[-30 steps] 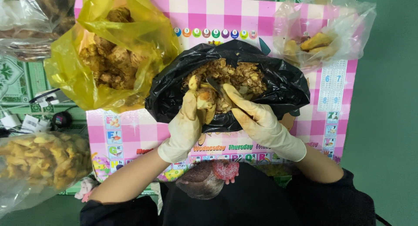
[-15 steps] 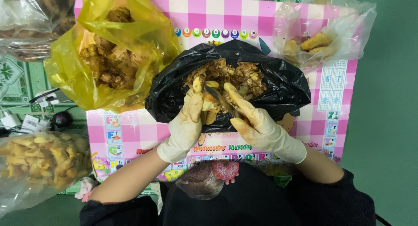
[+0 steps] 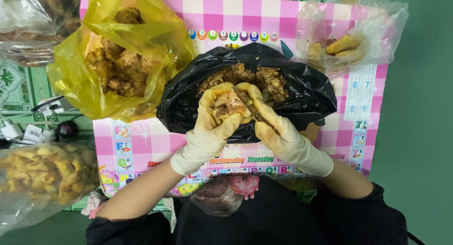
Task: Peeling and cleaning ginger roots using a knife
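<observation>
Both my hands wear stained cream rubber gloves and meet over an open black plastic bag (image 3: 302, 91) full of brown root pieces. My left hand (image 3: 212, 124) and my right hand (image 3: 278, 129) are cupped together around one pale brown root piece (image 3: 230, 103), thumbs and fingers pressed on it from both sides. The piece is held just above the heap in the bag. The bag rests on a pink-and-white checked mat (image 3: 141, 146).
A yellow bag (image 3: 118, 61) of brown roots lies at upper left. A clear bag (image 3: 349, 35) with yellowish pieces lies at upper right. Another clear bag (image 3: 42, 172) of yellow slices is at lower left, next to cables and plugs (image 3: 47, 127). Green surface on the right.
My hands have closed together around the root piece; earlier the right hand's fingers were spread apart from the left over the bag.
</observation>
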